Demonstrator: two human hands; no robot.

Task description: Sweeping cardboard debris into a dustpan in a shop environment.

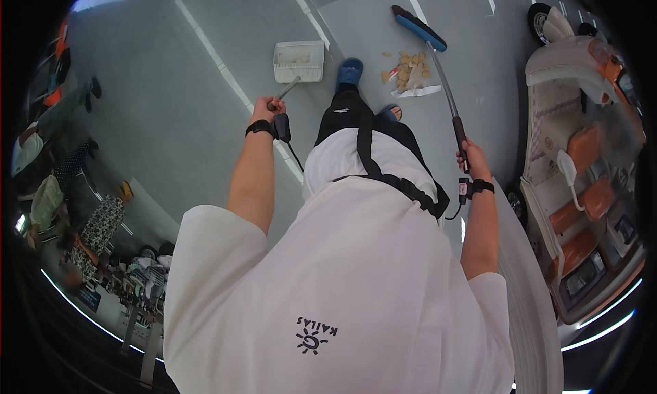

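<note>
My left hand (pixel 275 106) grips the handle of a white long-handled dustpan (pixel 299 46), which rests on the floor ahead and to the left. A few pale bits seem to lie inside the pan. In my right hand (pixel 473 155) is the dark grip of a push broom (pixel 418 28) with a metal pole, a blue head and dark bristles. The broom head is just beyond a pile of tan, chip-like pieces (pixel 409 68) on the floor. A white scrap of paper or wrapper (pixel 418 91) lies at the pile's near edge, with a small red-and-white piece beside it.
My feet in blue slippers (pixel 350 71) stand between the dustpan and the pile. At the right is a cream vehicle with orange seats (pixel 585 142). Several people (pixel 97 224) are at the far left, near parked wheeled vehicles (pixel 149 271). The grey floor (pixel 154 112) is shiny.
</note>
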